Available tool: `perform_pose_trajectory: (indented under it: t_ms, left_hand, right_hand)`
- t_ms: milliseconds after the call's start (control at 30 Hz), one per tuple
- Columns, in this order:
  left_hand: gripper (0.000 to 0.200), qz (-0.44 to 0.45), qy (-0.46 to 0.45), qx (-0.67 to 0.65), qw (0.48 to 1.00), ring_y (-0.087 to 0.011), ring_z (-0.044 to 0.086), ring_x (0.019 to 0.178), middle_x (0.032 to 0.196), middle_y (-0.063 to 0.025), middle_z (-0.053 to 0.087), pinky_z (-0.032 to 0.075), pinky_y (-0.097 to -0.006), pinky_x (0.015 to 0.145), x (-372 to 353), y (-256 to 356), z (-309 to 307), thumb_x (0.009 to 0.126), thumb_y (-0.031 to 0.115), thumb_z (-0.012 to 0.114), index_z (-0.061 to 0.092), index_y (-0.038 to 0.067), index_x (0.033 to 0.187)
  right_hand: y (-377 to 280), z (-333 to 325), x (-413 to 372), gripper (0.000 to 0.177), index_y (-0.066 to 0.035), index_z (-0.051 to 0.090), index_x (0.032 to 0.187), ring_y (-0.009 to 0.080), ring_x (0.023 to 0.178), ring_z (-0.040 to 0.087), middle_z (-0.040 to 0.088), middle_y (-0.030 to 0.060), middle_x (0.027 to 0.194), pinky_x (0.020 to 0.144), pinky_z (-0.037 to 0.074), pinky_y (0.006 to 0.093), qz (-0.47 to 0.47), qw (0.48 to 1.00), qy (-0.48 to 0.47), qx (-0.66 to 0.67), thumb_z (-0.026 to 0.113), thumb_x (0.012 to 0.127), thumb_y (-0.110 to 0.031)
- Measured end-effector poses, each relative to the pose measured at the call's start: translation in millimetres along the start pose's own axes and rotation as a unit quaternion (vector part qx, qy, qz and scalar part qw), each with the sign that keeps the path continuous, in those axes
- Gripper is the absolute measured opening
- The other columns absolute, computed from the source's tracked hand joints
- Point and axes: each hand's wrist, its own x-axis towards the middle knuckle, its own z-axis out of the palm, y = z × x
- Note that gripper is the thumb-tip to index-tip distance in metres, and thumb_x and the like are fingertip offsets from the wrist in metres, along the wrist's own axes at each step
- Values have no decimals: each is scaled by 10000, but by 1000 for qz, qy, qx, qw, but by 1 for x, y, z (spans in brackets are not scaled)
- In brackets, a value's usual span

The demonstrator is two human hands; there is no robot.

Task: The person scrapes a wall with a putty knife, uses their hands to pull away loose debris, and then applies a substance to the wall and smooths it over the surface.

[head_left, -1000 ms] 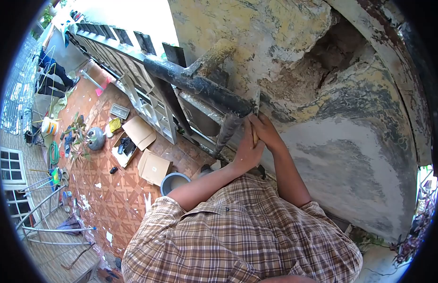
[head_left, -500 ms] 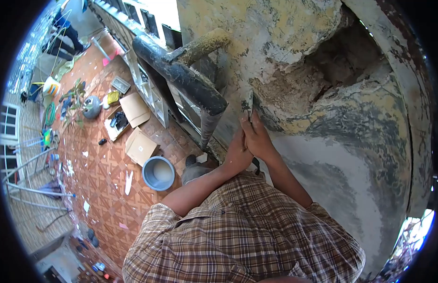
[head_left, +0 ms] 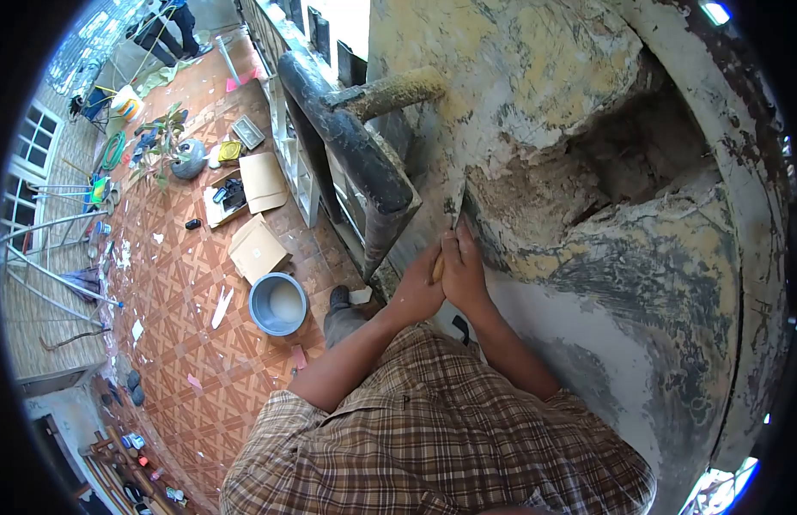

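In the head view a putty knife [head_left: 454, 209] with a wooden handle points up against the wall, its blade beside the broken plaster edge. My left hand [head_left: 418, 286] is wrapped round the wooden handle. My right hand [head_left: 464, 270] presses against the left one, its fingers closed over the upper part of the tool. To the right of the blade, a ragged hole [head_left: 643, 142] opens in the peeling yellow and grey wall [head_left: 622, 266]. A smooth whitish patch lies below the hands.
A dark metal railing [head_left: 351, 142] stands just left of the hands. On the tiled floor [head_left: 171, 300] are a grey bucket [head_left: 278, 304] with pale contents, cardboard [head_left: 259, 249], a box of items and a potted plant [head_left: 189, 160]. Another person [head_left: 162, 39] stands at the far upper left.
The view has shifted, so the railing and floor objects appear farther right. Both hands and the knife sit slightly lower in view, and more of the wooden handle shows.
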Motion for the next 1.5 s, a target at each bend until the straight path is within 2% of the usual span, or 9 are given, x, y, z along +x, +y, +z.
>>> perform_pose_trajectory:
  t_ms: [133, 367, 433, 667, 733, 867, 933, 1367, 1500]
  left_hand:
    - [606, -17, 1, -23, 1000, -258, 426, 1296, 1386, -195, 450, 322, -330, 1062, 0, -15, 11, 913, 200, 538, 302, -7, 1432]
    - [614, -2, 21, -48, 999, -258, 412, 1304, 1402, -193, 429, 312, -325, 1066, -11, 2, 11, 923, 169, 517, 265, -16, 1452]
    - [609, 10, 26, -61, 998, -258, 405, 1310, 1409, -193, 420, 304, -324, 1072, -8, 5, 15, 924, 153, 508, 260, -15, 1454]
    - [609, 17, 53, -43, 998, -276, 382, 1330, 1418, -215, 402, 280, -326, 1086, -21, 9, 25, 924, 123, 487, 236, -12, 1462]
    - [609, -8, 54, -42, 998, -279, 375, 1336, 1422, -213, 398, 276, -329, 1088, -10, 8, 27, 924, 128, 491, 240, -9, 1461]
    - [615, -8, 77, -26, 997, -286, 356, 1351, 1438, -202, 385, 268, -337, 1093, 21, -2, 21, 921, 148, 507, 252, 2, 1462]
    - [617, 1, 69, -35, 997, -286, 349, 1356, 1447, -202, 374, 265, -334, 1095, 16, -3, 15, 920, 146, 507, 250, 4, 1463]
    - [596, 11, 19, 39, 999, -280, 306, 1385, 1475, -211, 337, 241, -319, 1109, 12, 16, -7, 933, 140, 484, 254, 34, 1473]
    - [592, 20, 51, -28, 998, -292, 312, 1382, 1473, -215, 337, 250, -322, 1106, 32, 7, -6, 936, 154, 481, 258, 29, 1470]
  right_hand:
    - [-6, -9, 1, 414, 77, 425, 1286, 333, 1119, 548, 540, 269, 1197, 935, 420, 371, 110, 993, -50, 14, 393, 992, -214]
    - [12, 5, -18, 429, 74, 398, 1336, 271, 1051, 576, 584, 204, 1131, 910, 435, 347, -31, 997, 33, 69, 400, 988, -176]
    - [-3, -4, -20, 434, 57, 385, 1363, 206, 1032, 569, 589, 168, 1126, 905, 438, 316, 49, 990, 15, 128, 415, 982, -147]
    - [-10, -14, -25, 406, 51, 411, 1344, 165, 1010, 562, 590, 158, 1127, 877, 441, 284, 31, 996, -34, 73, 439, 972, -109]
    - [5, -15, -23, 361, 28, 468, 1309, 126, 975, 526, 576, 83, 1110, 875, 420, 268, 85, 990, -27, 110, 455, 984, -128]
    - [6, -17, 7, 373, 35, 461, 1317, 140, 1006, 528, 575, 99, 1154, 897, 418, 279, 48, 994, -58, 85, 460, 983, -131]
    - [0, -8, 10, 384, 89, 478, 1266, 214, 1054, 572, 590, 197, 1175, 905, 436, 316, 62, 995, -15, 70, 457, 970, -156]
    - [-12, 7, 6, 392, 78, 492, 1276, 217, 1142, 547, 573, 193, 1243, 959, 406, 290, 0, 994, 55, 89, 459, 956, -146]
    - [-14, 6, 20, 374, 81, 500, 1261, 194, 1074, 561, 597, 169, 1178, 924, 419, 288, 98, 986, 43, 130, 451, 952, -124]
